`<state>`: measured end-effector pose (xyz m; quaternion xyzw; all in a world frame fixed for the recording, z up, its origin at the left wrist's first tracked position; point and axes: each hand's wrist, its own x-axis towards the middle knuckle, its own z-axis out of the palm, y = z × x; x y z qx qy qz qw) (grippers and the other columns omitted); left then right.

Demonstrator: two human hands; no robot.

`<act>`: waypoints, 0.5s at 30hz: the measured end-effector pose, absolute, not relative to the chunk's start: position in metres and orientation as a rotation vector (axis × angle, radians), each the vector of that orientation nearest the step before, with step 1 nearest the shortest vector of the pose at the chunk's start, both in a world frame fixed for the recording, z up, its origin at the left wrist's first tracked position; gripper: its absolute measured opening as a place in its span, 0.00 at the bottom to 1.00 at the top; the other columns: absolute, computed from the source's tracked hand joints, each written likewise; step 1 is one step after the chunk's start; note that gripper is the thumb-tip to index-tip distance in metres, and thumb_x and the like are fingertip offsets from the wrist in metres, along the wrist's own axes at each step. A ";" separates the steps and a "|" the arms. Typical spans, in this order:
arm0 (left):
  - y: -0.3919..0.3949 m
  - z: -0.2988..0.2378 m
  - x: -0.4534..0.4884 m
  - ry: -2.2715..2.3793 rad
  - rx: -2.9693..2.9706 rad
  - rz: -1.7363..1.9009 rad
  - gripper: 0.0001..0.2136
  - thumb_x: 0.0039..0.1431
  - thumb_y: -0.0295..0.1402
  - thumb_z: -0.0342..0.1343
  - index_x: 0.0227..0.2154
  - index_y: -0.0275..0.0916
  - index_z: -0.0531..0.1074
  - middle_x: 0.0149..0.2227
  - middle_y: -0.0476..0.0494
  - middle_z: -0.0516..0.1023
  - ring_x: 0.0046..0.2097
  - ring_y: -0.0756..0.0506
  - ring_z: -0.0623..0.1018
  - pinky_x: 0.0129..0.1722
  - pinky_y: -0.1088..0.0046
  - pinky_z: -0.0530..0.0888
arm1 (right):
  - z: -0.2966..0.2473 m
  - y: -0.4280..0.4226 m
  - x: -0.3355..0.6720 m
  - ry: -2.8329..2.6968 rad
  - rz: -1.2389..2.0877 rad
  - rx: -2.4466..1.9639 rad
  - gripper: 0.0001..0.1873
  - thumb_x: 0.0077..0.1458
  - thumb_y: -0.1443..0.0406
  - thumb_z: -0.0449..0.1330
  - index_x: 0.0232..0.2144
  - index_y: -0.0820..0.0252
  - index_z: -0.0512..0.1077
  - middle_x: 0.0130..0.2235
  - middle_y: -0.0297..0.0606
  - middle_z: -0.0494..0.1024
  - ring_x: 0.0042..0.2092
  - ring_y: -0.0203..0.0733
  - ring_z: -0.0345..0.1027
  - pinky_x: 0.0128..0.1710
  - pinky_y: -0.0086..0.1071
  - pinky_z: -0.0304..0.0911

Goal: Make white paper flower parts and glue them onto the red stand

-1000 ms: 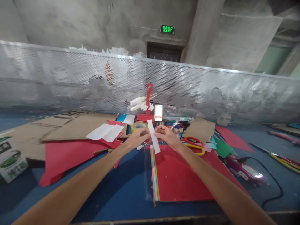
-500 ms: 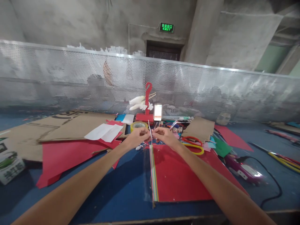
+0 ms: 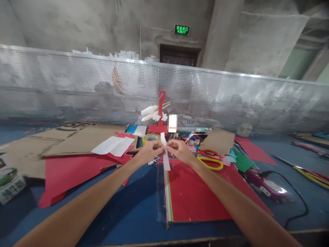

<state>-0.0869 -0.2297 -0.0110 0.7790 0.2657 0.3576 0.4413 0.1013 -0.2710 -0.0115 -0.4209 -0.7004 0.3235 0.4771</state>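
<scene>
A narrow white paper strip [image 3: 166, 162] stands nearly upright between my hands, its broad face toward me. My left hand [image 3: 153, 150] pinches it from the left side, and my right hand [image 3: 179, 149] pinches it from the right at about mid-height. Under the strip's lower end lies a stack of coloured paper [image 3: 200, 195] with a red sheet on top. Behind my hands stands a red paper stand [image 3: 161, 109] with a curled top, bearing white flower-like pieces [image 3: 150, 112]. A roll of yellow tape [image 3: 151, 138] is just behind my left hand.
Scissors with red and yellow handles [image 3: 210, 164] lie right of my right hand. Further right are a purple device [image 3: 269, 187] with a black cord and another long tool [image 3: 308, 174]. Cardboard [image 3: 84, 137], red paper [image 3: 74, 175] and white paper [image 3: 113, 145] cover the left. A perforated metal screen [image 3: 77, 89] borders the back.
The paper strip has turned from edge-on to showing its broad face, its lower end now over the red sheet. Both hands keep their pinch in nearly the same place.
</scene>
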 end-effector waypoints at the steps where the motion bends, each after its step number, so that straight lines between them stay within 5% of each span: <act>1: -0.230 -0.011 -0.087 0.660 1.927 0.890 0.11 0.57 0.40 0.57 0.29 0.36 0.73 0.28 0.46 0.78 0.30 0.48 0.78 0.34 0.72 0.75 | -0.011 -0.271 0.101 -1.708 0.793 -1.032 0.08 0.54 0.59 0.61 0.29 0.58 0.70 0.26 0.33 0.76 0.25 0.36 0.68 0.24 0.27 0.61; 15: -0.224 -0.014 -0.090 0.663 1.914 0.874 0.10 0.57 0.39 0.60 0.31 0.35 0.75 0.30 0.45 0.80 0.32 0.49 0.78 0.34 0.75 0.73 | -0.011 -0.271 0.103 -1.706 0.814 -1.003 0.07 0.54 0.61 0.61 0.30 0.59 0.70 0.26 0.32 0.75 0.25 0.34 0.68 0.25 0.27 0.61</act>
